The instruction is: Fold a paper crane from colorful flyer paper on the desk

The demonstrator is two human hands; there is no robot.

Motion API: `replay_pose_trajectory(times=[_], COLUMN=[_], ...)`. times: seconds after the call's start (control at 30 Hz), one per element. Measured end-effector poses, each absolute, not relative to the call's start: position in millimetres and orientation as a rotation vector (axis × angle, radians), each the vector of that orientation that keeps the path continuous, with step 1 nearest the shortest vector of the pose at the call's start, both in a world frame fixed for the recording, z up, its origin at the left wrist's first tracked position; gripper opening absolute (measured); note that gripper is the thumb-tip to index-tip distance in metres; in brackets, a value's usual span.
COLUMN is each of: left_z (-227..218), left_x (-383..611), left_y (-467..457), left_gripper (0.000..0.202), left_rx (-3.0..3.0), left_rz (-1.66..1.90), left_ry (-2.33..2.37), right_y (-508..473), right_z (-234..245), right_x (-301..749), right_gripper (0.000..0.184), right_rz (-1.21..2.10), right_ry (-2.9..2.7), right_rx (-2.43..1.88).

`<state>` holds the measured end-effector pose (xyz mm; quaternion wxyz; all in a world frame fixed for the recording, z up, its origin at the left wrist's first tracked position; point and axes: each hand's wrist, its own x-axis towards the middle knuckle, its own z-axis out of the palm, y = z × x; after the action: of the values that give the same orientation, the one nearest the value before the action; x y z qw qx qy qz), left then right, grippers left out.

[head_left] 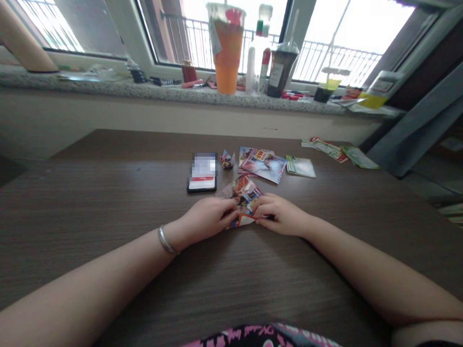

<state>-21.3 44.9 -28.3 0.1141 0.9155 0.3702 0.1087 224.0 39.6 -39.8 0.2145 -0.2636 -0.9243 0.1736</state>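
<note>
A colourful printed paper (243,193) lies folded on the dark wooden table (108,202), just in front of me. My left hand (206,217), with a silver bangle on the wrist, pinches the paper's left edge with curled fingers. My right hand (277,214) presses and pinches its right edge, fingers bent. Both hands rest on the tabletop and cover the paper's near part.
A phone (202,172) lies face up beyond the paper, with a small folded paper piece (226,160), colourful sheets (263,164) and leaflets (301,166) to its right. The stone windowsill (108,87) holds an orange cup (227,48), bottles and a dark drink (280,67).
</note>
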Motion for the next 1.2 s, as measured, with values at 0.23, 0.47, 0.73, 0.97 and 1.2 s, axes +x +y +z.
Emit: replay_pose_trajectory(times=[0.23,0.47,0.73,0.97,1.2], left_z=[-30,-28,-33,-38,-35], left_x=[-23,-23,-25,-25,-23], left_y=[45,48,50,54,54], left_gripper=[0.025,0.023,0.021,0.017,0.018], left_rx=[2.656,2.605,2.746,2.866,2.859], left_rz=[0.295,0.343,0.439,0.531,0.435], left_ry=[1.147,1.147,1.119,1.064,1.152], right_y=[41,38,36,38,39], right_z=[-37,-34,-34,-39,-44], right_x=[224,222,224,226,228], right_gripper=[0.007,0.017,0.016,0.020,0.021], right_rz=[0.603,0.541,0.344,0.212,0.194], right_ry=[-2.517,-2.515,-2.521,-2.611,-2.592], right_rx=[-0.760,-0.891,-1.018,-0.883,-0.845])
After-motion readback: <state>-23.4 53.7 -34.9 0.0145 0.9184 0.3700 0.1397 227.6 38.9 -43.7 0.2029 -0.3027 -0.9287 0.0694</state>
